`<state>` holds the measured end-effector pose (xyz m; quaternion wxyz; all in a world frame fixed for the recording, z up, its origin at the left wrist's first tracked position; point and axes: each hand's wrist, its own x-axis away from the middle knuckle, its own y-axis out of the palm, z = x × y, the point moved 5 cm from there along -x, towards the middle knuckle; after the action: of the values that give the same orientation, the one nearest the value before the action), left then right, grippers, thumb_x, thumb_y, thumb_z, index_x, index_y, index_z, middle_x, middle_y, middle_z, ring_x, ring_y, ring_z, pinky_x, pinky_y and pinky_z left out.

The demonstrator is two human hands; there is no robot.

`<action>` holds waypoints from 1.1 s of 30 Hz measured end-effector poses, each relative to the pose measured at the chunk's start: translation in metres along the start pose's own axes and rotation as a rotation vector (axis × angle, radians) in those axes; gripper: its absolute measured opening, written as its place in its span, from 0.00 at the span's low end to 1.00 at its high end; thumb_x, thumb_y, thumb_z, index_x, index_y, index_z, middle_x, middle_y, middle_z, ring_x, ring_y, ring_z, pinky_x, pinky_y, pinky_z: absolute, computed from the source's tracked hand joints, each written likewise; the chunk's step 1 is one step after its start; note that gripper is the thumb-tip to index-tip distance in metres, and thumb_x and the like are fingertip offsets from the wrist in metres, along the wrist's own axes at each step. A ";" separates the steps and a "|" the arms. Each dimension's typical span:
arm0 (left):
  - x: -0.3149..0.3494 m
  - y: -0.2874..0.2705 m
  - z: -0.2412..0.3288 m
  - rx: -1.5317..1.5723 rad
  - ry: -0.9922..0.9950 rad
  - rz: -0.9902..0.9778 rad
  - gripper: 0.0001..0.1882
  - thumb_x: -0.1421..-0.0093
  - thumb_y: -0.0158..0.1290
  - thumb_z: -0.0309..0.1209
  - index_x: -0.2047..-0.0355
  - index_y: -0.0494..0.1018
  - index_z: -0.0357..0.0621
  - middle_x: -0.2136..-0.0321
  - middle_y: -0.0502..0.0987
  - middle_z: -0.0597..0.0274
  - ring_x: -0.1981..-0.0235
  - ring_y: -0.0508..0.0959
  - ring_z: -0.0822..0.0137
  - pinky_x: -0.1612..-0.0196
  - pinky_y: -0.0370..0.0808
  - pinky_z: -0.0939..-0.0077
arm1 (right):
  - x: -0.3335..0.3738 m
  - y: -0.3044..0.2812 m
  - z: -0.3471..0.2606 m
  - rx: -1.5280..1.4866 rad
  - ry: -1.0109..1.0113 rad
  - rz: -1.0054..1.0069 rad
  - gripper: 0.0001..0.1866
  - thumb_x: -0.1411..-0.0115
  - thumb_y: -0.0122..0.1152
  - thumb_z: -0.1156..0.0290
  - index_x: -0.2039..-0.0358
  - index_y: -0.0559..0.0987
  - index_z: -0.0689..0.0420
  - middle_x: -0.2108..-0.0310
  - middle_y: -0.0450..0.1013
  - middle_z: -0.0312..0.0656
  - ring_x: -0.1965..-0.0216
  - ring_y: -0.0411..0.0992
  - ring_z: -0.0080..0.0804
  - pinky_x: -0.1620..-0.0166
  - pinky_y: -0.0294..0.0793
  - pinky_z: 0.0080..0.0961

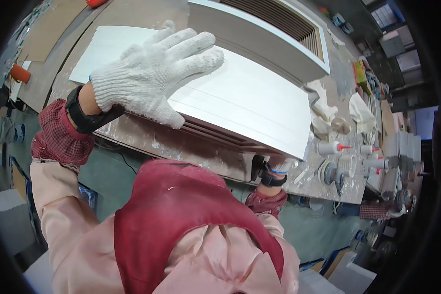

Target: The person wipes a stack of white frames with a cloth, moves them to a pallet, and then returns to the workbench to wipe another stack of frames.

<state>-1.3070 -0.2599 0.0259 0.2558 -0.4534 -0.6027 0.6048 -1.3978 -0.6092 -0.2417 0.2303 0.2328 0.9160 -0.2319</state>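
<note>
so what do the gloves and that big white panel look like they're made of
The glove on the left hand looks like knitted white cotton: ribbed stitches show, finish matte. The right hand is mostly hidden under the panel's edge. The white panel looks like painted or laminated wood board: smooth, faintly glossy top, with brown stepped moulding showing at its edge.

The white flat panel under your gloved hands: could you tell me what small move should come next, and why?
Probably slide the white flat panel slightly further onto the paint-spattered workbench. The left hand lies flat on top, while the right hand grips the near corner, which overhangs the bench edge.
</note>
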 end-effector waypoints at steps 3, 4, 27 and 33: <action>0.000 0.005 -0.011 0.020 -0.024 -0.110 0.58 0.63 0.54 0.68 0.37 0.57 0.43 0.38 0.56 0.40 0.37 0.57 0.40 0.35 0.49 0.45 | -0.002 0.001 0.006 -0.179 0.060 0.165 0.32 0.33 0.46 0.52 0.37 0.58 0.61 0.37 0.57 0.47 0.38 0.58 0.38 0.38 0.58 0.34; 0.004 0.002 -0.012 0.009 -0.060 -0.123 0.58 0.63 0.54 0.68 0.37 0.57 0.43 0.38 0.56 0.40 0.37 0.57 0.40 0.35 0.49 0.45 | -0.001 0.000 0.005 -0.206 0.058 0.135 0.32 0.33 0.46 0.52 0.37 0.58 0.61 0.37 0.57 0.47 0.38 0.58 0.38 0.38 0.58 0.34; 0.216 0.104 -0.119 1.596 -0.561 0.856 0.47 0.61 0.61 0.29 0.38 0.57 0.33 0.39 0.63 0.52 0.38 0.60 0.64 0.37 0.56 0.74 | -0.087 0.016 0.026 -0.108 -0.043 -0.100 0.29 0.34 0.48 0.51 0.47 0.68 0.66 0.52 0.71 0.49 0.56 0.73 0.42 0.50 0.72 0.37; 0.245 0.138 -0.122 0.951 -0.470 0.758 0.42 0.61 0.64 0.39 0.46 0.65 0.32 0.47 0.69 0.51 0.47 0.69 0.61 0.45 0.64 0.70 | -0.118 0.029 0.038 -0.191 0.058 -0.206 0.29 0.34 0.47 0.51 0.47 0.68 0.66 0.52 0.71 0.48 0.56 0.73 0.41 0.51 0.72 0.36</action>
<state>-1.2815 -0.0094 -0.1486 0.0586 -0.3278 -0.1075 0.9368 -1.2780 -0.6446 -0.2178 0.1999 0.1208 0.9592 -0.1592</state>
